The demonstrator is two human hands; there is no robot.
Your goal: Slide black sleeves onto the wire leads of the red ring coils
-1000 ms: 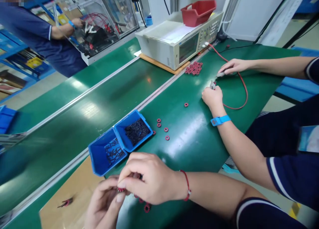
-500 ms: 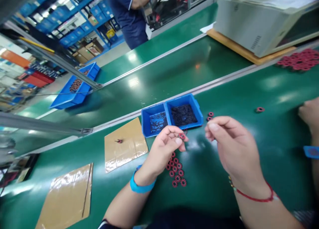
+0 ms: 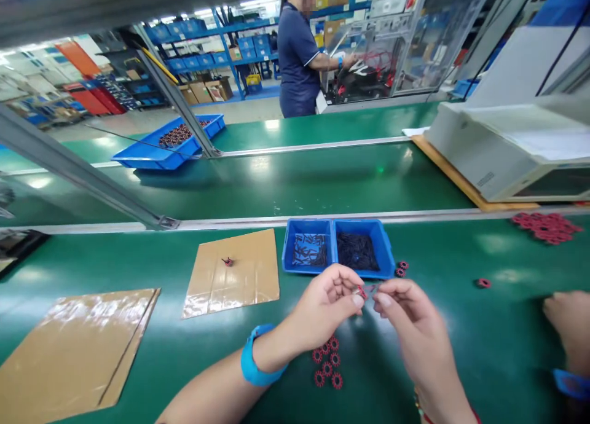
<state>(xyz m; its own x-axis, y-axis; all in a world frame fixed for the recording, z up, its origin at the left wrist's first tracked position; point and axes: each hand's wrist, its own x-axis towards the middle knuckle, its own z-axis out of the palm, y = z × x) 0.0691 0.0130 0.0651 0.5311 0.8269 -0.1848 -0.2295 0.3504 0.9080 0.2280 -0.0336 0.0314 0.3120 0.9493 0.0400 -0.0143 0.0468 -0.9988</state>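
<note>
My left hand (image 3: 334, 301) pinches a small red toothed ring, which looks like a motor stator (image 3: 360, 292), between thumb and fingertips. Facing it closely, my right hand (image 3: 410, 316) is closed at thumb and forefinger; what lies in that pinch is too small to make out. Thin strands show in the narrow gap between the hands. Below my left hand, several like red stators (image 3: 327, 369) lie loose on the green table. Just beyond the hands stands a blue two-part bin (image 3: 288, 265), with short black tube-like pieces (image 3: 357, 251) in both compartments.
Two more stators (image 3: 402, 268) lie beside the bin, one (image 3: 483, 282) farther right. Cardboard sheets (image 3: 251, 270) cover part of the left side; one bears a stator with dark leads (image 3: 227, 262). Another person's hand (image 3: 569, 325) rests at right. A metal post (image 3: 92, 172) slants at left.
My hands have come together, the right moving left toward the stator. The camera view has levelled and tilted up. The stator stays in my left hand.
</note>
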